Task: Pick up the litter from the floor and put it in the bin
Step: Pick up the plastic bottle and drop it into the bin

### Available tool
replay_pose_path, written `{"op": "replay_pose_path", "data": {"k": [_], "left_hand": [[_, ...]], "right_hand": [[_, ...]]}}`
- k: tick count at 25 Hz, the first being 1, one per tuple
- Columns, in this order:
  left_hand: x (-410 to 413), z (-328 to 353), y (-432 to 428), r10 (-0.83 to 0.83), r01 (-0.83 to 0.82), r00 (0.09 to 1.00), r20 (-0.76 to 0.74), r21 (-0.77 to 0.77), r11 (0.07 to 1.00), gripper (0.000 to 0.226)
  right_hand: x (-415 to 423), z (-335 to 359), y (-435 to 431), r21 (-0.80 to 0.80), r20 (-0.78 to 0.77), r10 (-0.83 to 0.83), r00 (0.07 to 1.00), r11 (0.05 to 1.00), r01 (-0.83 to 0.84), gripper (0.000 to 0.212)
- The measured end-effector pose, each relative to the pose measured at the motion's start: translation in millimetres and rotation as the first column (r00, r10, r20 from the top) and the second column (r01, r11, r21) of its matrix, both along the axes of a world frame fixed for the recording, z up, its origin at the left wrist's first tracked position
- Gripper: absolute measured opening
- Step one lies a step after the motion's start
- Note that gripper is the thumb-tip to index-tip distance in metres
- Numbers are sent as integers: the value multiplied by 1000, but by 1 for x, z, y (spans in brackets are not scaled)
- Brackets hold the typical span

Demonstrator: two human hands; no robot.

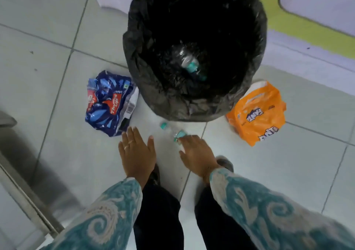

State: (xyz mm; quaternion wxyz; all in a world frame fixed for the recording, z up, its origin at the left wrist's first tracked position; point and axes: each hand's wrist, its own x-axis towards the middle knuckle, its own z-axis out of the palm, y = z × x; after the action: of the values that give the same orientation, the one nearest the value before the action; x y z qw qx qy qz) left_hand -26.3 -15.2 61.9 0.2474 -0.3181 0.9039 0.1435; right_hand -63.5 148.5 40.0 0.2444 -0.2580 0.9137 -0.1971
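Looking straight down at the bin (146, 73), lined with a black bag, sitting on the pale tiled floor (57, 153). One clear plastic bottle with a teal label (192, 67) is already lying at the bottom of it.

My right hand (197, 155) is down at a second clear bottle (171, 130) lying on the floor right in front of the bin. Its teal cap points away to the left, and my fingertips are touching the teal-label end. Can't tell whether my grip has actually closed on it, since the back of my hand hides the fingers and the shot is a bit blurry.

My left hand (137, 153) is flat and open, fingers spread, holding nothing, hovering near the lower edge of the crumpled blue Thums Up wrapper (109, 103). That wrapper lies on the floor just left of the bin, nearly touching the bag. On the other side, an orange Fanta wrapper (257, 113) sits on the floor just beside the bin on the right.
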Motion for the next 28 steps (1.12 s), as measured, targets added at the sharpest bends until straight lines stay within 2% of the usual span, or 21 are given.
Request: {"op": "replay_pose_path", "data": {"k": [2,3,6,9,12,15,18,20,22,25,28], "left_hand": [[-1,-25,-4,-5,5,1000,-11,22,1000,63],[-1,-36,-5,-22,22,1000,-18,27,999,63],[3,-61,-8,-68,68,998,1,43,997,63],[19,-66,-18,-116,114,993,29,54,992,62],[37,-45,-36,-118,116,991,64,46,992,61],[42,-4,-52,-97,97,993,66,4,995,58],[30,41,-63,-87,87,996,-1,-30,996,54],[12,69,-66,-66,63,991,-115,-29,998,50],[-10,89,-62,-43,33,973,-228,-48,998,46],[-54,128,-39,-55,41,921,-387,-43,998,52],[-99,150,-14,-182,209,854,-487,2,978,56]], "right_hand": [[-1,-42,-8,227,162,22,987,972,-59,60],[-1,-60,-14,290,196,29,980,953,-86,66],[2,-100,-33,364,179,17,984,928,-83,66],[14,-109,-42,376,158,-8,987,925,-52,62],[34,-77,-40,247,126,-82,989,968,49,67],[53,-18,-30,-9,57,-168,984,986,168,63],[49,58,-40,-356,8,-160,987,922,152,31],[23,108,-56,-509,-78,-166,983,854,104,25],[-15,140,-72,-569,-115,-309,944,799,192,39],[-84,167,-79,-589,-35,-587,809,666,458,54],[-131,161,-72,-403,-139,-600,788,761,508,60]]}}
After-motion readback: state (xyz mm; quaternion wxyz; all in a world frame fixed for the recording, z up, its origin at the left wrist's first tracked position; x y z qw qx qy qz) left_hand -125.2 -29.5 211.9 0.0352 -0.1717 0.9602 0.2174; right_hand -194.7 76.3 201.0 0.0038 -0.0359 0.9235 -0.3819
